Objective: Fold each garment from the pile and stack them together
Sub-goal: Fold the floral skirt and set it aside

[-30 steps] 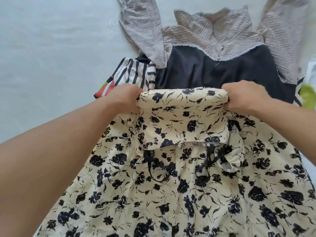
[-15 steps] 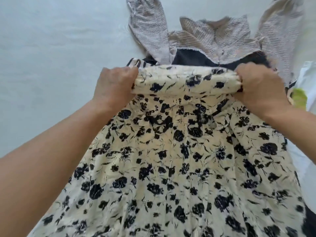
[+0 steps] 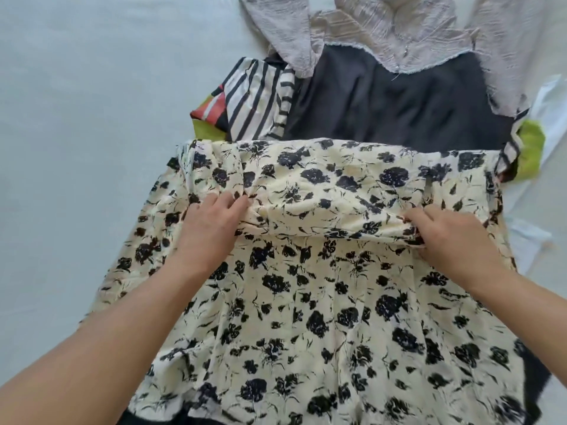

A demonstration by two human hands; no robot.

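Pale grey surface (image 3: 92,118); soft daylight

Dress (image 3: 306,302) before the garment pile (image 3: 383,96)

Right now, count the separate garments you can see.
5, maybe more hidden: floral dress under both hands; dark garment behind it; grey top at the far end; striped piece far left; lime piece right, perhaps part of the striped one.
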